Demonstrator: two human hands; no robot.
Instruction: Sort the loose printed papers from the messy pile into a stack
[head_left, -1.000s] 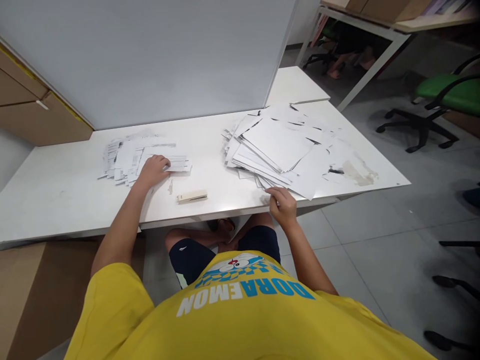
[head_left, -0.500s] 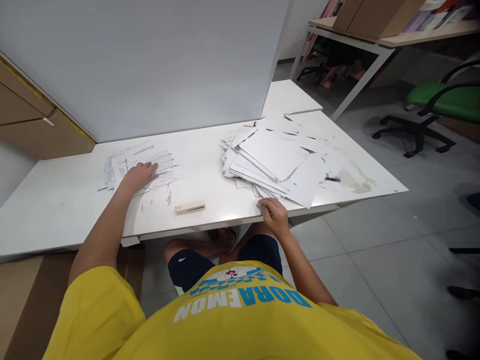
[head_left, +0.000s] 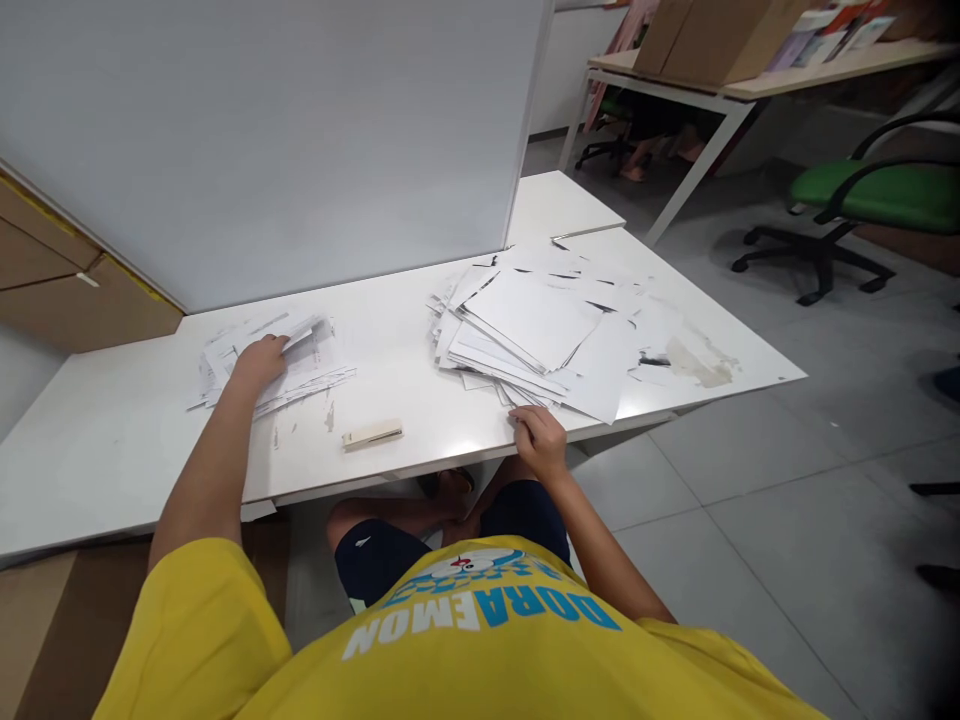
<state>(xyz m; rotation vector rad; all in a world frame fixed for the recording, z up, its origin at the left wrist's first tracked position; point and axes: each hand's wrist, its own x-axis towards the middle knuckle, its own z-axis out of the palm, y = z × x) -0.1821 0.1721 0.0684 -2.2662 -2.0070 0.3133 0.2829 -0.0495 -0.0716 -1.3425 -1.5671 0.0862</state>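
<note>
At the left, a spread pile of printed papers (head_left: 300,385) lies on the white table. My left hand (head_left: 261,362) is closed on a sheet of paper (head_left: 304,330) at the top of that pile, and the sheet's edge is lifted and bent. My right hand (head_left: 541,440) rests at the table's front edge with its fingers curled in; whether anything is between them I cannot make out. Just beyond it sits a larger, untidy stack of white sheets (head_left: 525,315). A cream stapler (head_left: 373,434) lies between the two piles, near the front edge.
A white upright panel (head_left: 300,140) stands along the back of the table (head_left: 382,350). Cardboard (head_left: 112,300) leans at the back left. Brownish stains mark the table's right end. Beyond are a green chair (head_left: 874,195) and another desk with a cardboard box (head_left: 720,40).
My left hand has moved back slightly and its fingers have closed on a sheet, which is now lifted. My right hand stays by the table edge. The view has shifted slightly.
</note>
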